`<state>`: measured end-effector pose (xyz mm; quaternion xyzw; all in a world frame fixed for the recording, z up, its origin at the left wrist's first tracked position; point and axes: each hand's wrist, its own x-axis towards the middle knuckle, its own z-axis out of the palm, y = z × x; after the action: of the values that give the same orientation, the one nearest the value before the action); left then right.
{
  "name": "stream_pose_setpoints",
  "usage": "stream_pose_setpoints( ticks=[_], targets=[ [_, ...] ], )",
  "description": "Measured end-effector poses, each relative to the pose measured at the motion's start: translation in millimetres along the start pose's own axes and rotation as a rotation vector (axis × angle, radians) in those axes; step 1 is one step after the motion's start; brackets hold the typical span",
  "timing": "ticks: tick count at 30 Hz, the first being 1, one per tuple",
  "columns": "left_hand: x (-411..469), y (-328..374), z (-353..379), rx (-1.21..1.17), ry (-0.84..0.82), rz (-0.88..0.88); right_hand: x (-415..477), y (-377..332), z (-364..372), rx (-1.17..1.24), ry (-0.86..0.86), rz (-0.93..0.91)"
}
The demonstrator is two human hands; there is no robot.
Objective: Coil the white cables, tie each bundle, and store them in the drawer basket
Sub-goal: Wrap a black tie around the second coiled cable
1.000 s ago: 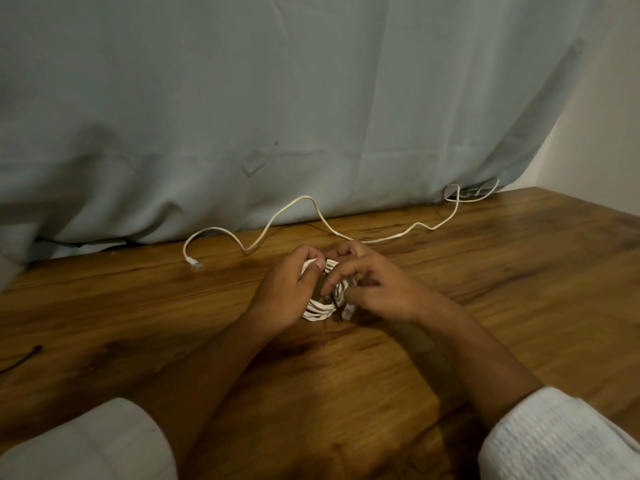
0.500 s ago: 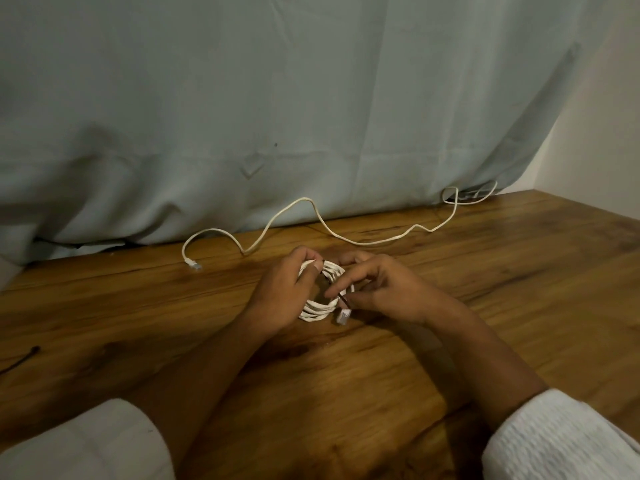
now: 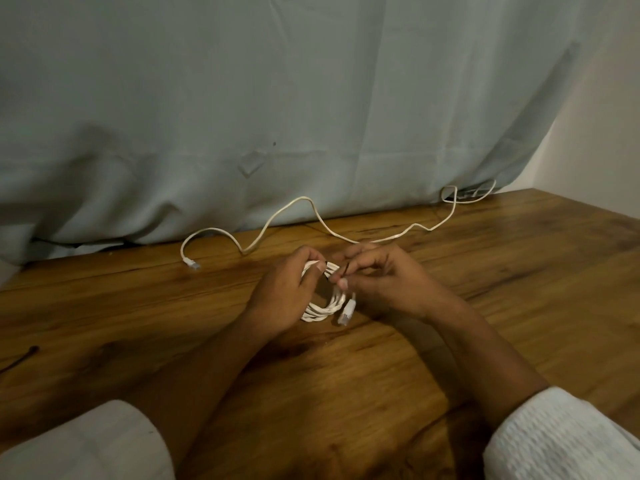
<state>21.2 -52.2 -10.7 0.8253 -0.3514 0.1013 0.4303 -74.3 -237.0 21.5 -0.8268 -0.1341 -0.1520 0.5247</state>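
My left hand (image 3: pixel 282 296) grips the coiled white cable (image 3: pixel 320 308) on the wooden surface (image 3: pixel 485 306), steadying it while my right hand (image 3: pixel 391 289) pinches a thin dark tie (image 3: pixel 343 270) to bind it.

The only view comes from a wide-angle camera on the person's head, at the near edge of the desk (image 3: pixel 398 382). It faces forward and down across the desk to its far edge, where a pale curtain (image 3: pixel 311 98) hangs. It sits close: both forearms enter from the bottom corners, and the left hand (image 3: pixel 280 299) and right hand (image 3: pixel 391 289) meet over the desk's middle, at the frame's centre.
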Motion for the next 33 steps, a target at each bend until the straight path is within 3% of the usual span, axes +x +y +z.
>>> stream_pose_setpoints(
  ticks=[5, 10, 24, 33],
  targets=[
    [-3.7, 8.4, 4.2, 0.05, -0.036, 0.113, 5.7, -0.6, 6.8, 0.125, 0.297, -0.058],
    [-6.0, 15.4, 6.8, 0.061, -0.058, 0.191, 7.7, 5.9, 11.4, 0.154, 0.46, -0.006],
    [-12.5, 25.4, -1.5, 0.277, 0.024, 0.36, 8.2, 9.7, 14.4, 0.466, 0.446, 0.205],
    [-7.3, 27.6, -16.7, 0.462, 0.214, 0.559, 8.0, -1.2, 17.8, 0.58, 0.454, 0.107]
  ],
)
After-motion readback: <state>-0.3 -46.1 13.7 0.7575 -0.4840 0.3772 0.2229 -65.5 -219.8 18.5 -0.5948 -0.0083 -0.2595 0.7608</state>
